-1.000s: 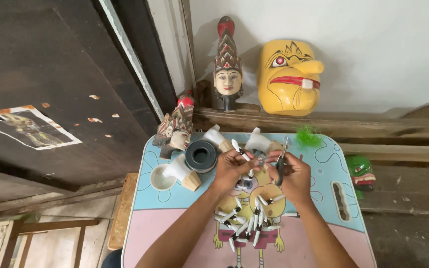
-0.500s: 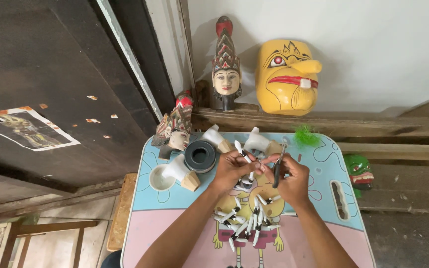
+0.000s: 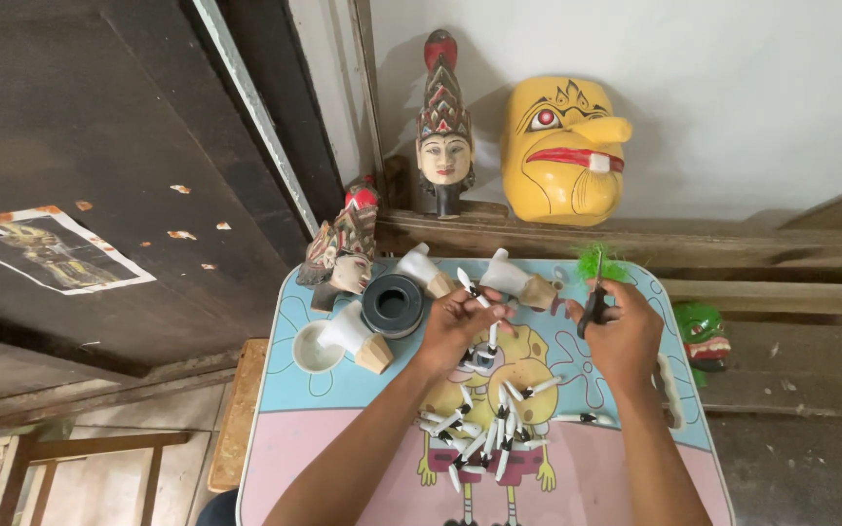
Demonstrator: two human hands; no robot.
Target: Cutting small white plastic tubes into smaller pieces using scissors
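Pinching one small white piece with a dark tip [image 3: 464, 281] between the fingers of our left hand [image 3: 455, 326], we hold it raised above the table, tip pointing up and away. A second piece of the same kind hangs just under that hand (whether the hand grips it too or it lies on the table, we cannot tell).

Our right hand [image 3: 621, 331] is closed around a dark-handled tool [image 3: 594, 302], blade end up; it looks like small scissors or pliers, too small to say which. Compared with half a second ago the hands have come apart: the tool was at the piece then and now stands well off to the right of it. We read that as the trim or cut on this piece being over, with the piece left in the left hand.

Below both hands lies the heap of white pieces [image 3: 489, 429], scattered on the cartoon-printed folding table [image 3: 294, 458]. Left of our left hand: a black ring-shaped holder [image 3: 394, 304], a white cup [image 3: 312, 351], and a white form on a wooden base [image 3: 358, 336]. Two similar forms sit at the far edge. A green tuft [image 3: 592, 261] lies near the tool. Beyond the table are a small painted puppet head [image 3: 343, 258], a crowned carved head [image 3: 443, 127], a yellow mask [image 3: 559, 146] and a green mask [image 3: 704, 331].
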